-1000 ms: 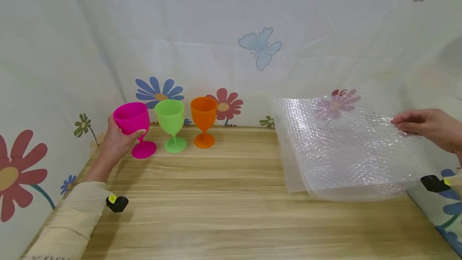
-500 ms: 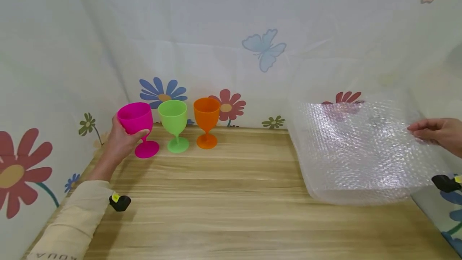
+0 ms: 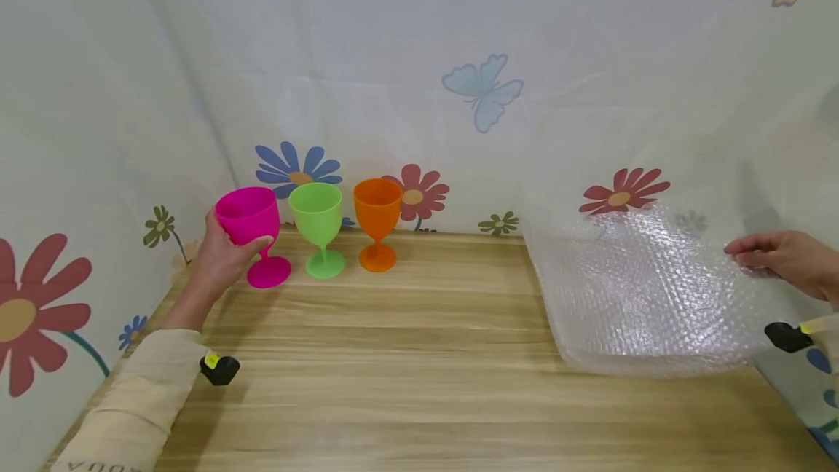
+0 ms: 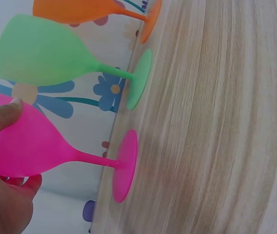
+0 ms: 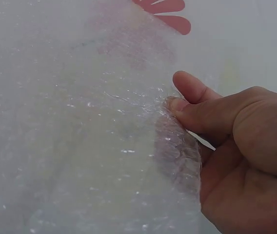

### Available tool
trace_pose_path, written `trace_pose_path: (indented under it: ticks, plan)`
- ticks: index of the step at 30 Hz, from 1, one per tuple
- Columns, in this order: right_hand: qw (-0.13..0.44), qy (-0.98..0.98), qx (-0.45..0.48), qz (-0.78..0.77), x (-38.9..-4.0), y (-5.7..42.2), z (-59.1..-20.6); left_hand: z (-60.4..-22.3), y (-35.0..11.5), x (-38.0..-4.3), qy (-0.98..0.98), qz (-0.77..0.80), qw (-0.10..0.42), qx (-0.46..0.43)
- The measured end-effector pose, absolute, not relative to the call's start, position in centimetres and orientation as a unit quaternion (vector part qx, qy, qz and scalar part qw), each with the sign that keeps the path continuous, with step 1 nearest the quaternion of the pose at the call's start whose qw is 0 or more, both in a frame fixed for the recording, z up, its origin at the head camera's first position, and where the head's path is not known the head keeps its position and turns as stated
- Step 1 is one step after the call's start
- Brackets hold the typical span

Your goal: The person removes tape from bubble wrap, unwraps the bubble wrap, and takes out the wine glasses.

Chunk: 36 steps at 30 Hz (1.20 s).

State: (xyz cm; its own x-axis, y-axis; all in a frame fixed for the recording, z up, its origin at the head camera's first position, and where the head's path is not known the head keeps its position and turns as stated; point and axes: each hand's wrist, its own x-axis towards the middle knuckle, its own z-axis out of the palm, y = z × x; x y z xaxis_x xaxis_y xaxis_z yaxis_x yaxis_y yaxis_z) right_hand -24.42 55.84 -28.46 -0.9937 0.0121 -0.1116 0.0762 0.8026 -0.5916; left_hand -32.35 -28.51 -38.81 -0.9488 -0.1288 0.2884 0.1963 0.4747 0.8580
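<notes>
On the left of the head view, my left hand [image 3: 226, 257] grips the bowl of a pink goblet [image 3: 252, 215], thumb in front and fingers behind. The goblet is upright; in the left wrist view its round foot [image 4: 125, 165] is at the wooden surface. A green goblet [image 3: 317, 211] stands just right of it, then an orange goblet [image 3: 378, 206]. At the right, my right hand [image 3: 789, 261] pinches the edge of a clear sheet of bubble wrap [image 3: 645, 290] between thumb and fingertips. Part of that hand shows through the film in the right wrist view.
A wood-grain table [image 3: 406, 370] spans the foreground. Flower-printed white cloth [image 3: 393, 35] hangs behind it and along both sides. The bubble wrap covers the table's right rear part.
The bubble wrap's upper part has come down, uncovering the red flower behind. My right hand has moved lower. The left hand keeps its grip on the pink goblet; the view has shifted slightly.
</notes>
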Motion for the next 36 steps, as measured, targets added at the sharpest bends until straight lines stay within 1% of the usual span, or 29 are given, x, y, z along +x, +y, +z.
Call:
trace_pose_path:
  ticks: [8, 19, 31, 36]
  plan:
    - [0.034, 0.961, -0.02, -0.274, -24.7, 54.3, -29.1, -38.7, -28.3, -32.3, -0.842, -0.512, 0.167, -0.027]
    - [0.017, 0.973, -0.012, -0.228, -25.3, 53.1, -30.5, -38.7, -28.3, -32.4, -0.842, -0.513, 0.165, -0.023]
    - [0.051, 0.978, -0.021, -0.203, -25.9, 52.3, -32.4, -38.8, -28.4, -32.3, -0.844, -0.508, 0.168, -0.017]
    - [0.055, 0.981, -0.022, -0.184, -26.2, 52.0, -33.1, -38.9, -28.5, -32.3, -0.845, -0.509, 0.163, -0.021]
